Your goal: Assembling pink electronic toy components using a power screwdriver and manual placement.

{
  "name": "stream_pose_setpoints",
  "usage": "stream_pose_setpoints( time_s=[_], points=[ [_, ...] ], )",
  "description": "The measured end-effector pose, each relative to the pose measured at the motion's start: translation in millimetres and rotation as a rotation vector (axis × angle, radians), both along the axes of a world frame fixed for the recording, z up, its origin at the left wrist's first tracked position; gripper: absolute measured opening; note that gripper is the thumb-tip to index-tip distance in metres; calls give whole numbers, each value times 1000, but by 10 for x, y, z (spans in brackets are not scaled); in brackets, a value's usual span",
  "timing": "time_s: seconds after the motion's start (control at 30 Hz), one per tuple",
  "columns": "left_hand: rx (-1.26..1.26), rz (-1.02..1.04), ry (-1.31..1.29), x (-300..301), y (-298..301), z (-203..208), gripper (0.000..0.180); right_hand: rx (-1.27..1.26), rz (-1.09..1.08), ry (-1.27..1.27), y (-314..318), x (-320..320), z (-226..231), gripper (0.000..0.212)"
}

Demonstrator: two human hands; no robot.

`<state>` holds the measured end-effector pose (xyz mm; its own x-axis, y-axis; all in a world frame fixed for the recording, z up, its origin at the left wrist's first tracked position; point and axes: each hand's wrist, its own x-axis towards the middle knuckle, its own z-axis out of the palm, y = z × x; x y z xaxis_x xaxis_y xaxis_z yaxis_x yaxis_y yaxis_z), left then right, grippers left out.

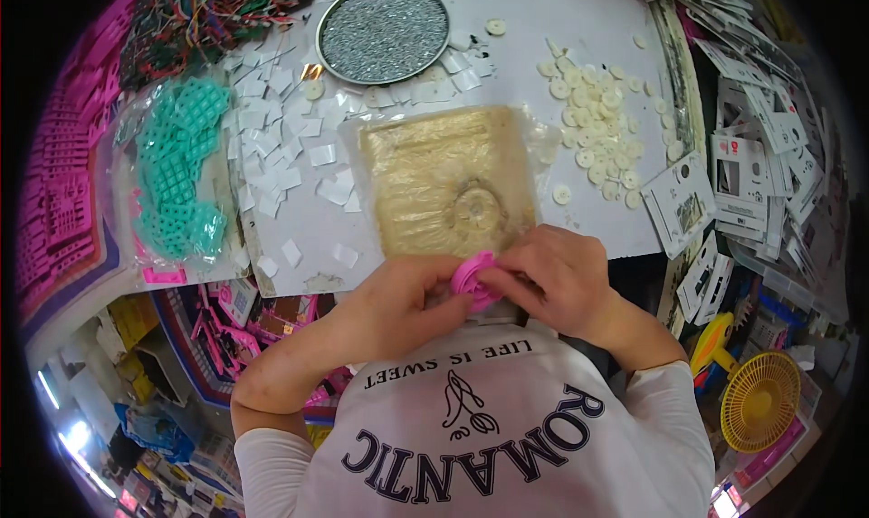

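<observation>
"How are the arms held?"

"Bared below the elbow, both are bent: the left forearm [299,360] is angled up and inward from one side, the right forearm [644,335] from the other."

"And the hands?"

"Almost joined at centre. The left grip [394,303] is curled, its thumb [444,317] stretched toward the right; the right grip [563,274] is arched, knuckles raised, its fingertips [505,263] drawn into a pinch beside the left."

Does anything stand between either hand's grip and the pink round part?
Nothing visible does: the left hand holds the pink round part directly, and the right hand is at its right side. Anything small underneath would be hidden.
</observation>
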<state>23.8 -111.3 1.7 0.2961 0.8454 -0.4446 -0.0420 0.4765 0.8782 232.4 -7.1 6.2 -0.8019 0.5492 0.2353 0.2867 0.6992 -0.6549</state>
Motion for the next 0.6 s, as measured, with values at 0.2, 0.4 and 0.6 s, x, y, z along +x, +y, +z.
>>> stream_pose_setpoints(
  time_s=[0.2,0.4,0.6],
  points=[
    [594,43,762,-13,88,71,43,237,-4,-144,442,-262,-172,17],
    [791,-68,931,83,-54,-167,56,249,-32,-211,409,-365,-246,16],
    [804,-113,1024,93,-92,-221,56,97,62,-293,501,-316,-85,17]
  ],
)
